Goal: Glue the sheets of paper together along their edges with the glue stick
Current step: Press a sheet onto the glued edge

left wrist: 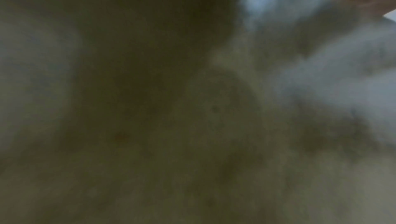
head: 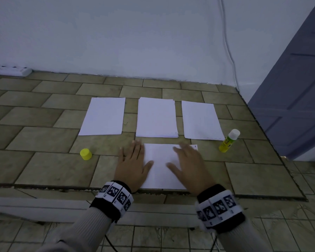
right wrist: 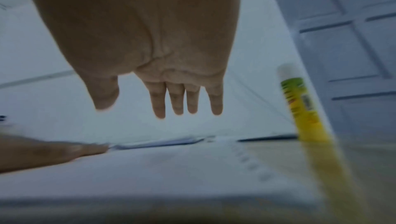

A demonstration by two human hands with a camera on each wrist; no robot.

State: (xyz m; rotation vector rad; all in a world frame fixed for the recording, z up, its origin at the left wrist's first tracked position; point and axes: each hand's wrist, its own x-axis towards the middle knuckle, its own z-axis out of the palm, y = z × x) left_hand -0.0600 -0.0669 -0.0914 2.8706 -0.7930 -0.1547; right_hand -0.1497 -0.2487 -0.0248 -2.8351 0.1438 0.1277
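Note:
A white sheet (head: 162, 168) lies on the tiled surface near its front edge. My left hand (head: 135, 160) lies flat at the sheet's left edge, thumb on the paper. My right hand (head: 187, 160) is spread, fingers straight, over the sheet's right half; in the right wrist view my right hand (right wrist: 171, 102) hovers a little above the paper. Behind lie a left sheet (head: 103, 116), a middle stack of sheets (head: 156, 118) and a right sheet (head: 201, 120). The yellow glue stick (head: 228, 140), uncapped with a white tip, stands at the right. The glue stick (right wrist: 304, 107) also shows by my right hand. Its yellow cap (head: 85, 154) sits at the left.
A white power strip (head: 9, 70) lies against the wall at the far left. A white cable (head: 227, 44) runs down the wall. A grey panelled door (head: 296, 91) stands at the right. The tiled surface (head: 44, 171) drops off just before my wrists. The left wrist view is dark and blurred.

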